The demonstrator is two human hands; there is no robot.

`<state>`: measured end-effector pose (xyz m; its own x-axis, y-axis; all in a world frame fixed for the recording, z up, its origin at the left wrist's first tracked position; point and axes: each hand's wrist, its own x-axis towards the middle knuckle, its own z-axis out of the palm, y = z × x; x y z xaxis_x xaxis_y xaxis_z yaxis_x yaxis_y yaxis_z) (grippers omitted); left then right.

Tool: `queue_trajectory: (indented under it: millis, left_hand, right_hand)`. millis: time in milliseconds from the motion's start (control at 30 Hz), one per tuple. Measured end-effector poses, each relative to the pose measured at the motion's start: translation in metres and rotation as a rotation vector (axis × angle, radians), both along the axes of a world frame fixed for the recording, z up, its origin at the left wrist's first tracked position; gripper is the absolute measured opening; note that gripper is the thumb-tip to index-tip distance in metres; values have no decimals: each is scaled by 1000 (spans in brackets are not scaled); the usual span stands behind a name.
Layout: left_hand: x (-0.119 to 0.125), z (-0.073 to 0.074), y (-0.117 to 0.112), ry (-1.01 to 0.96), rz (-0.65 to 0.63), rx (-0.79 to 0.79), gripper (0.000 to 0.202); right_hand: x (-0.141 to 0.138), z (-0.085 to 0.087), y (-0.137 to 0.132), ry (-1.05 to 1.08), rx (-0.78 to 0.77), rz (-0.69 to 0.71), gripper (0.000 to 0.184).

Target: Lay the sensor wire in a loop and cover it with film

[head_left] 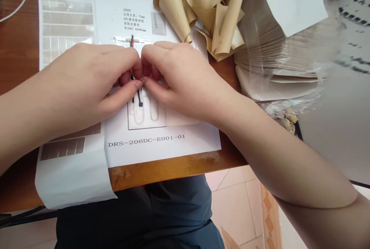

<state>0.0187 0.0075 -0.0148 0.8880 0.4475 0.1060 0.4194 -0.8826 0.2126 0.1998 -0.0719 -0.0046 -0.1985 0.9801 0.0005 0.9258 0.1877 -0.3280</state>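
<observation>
My left hand point(86, 75) and my right hand point(176, 75) meet over a printed sheet point(162, 141), their fingertips pinched together around a thin black wire point(139, 96). The wire's lower end hangs below my fingers and finishes in a small dark tip. Above my hands, a red and black wire pair point(132, 41) crosses a narrow foil strip point(131, 40). The part of the wire inside my fingers is hidden. Beneath my hands, a pale looped outline point(144, 110) lies on the sheet, partly covered by them.
Curled tan release paper point(199, 6) is piled beyond the sheet, and a thick stack of white cards point(274, 48) sits to the right under clear plastic. A taped, gridded sheet point(66, 10) lies on the left of the wooden table point(173, 168), whose near edge runs before my lap.
</observation>
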Motion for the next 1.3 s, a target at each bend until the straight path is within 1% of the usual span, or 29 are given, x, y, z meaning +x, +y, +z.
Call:
queue_trajectory:
  millis: [300, 600, 900, 1067, 1300]
  left_hand:
    - [-2, -3, 1, -26, -9, -9, 37]
    - [-1, -1, 1, -16, -7, 10, 40]
    - [-2, -1, -2, 51, 20, 28, 42]
    - [-1, 0, -2, 47, 4, 43, 37]
    - [1, 0, -2, 41, 7, 35, 38]
  right_hand:
    - [1, -1, 0, 24, -4, -2, 9]
    - [0, 0, 1, 26, -17, -9, 9]
    - [1, 0, 0, 38, -11, -8, 8]
    - [2, 0, -1, 51, 6, 1, 8]
    - [1, 1, -1, 43, 1, -5, 7]
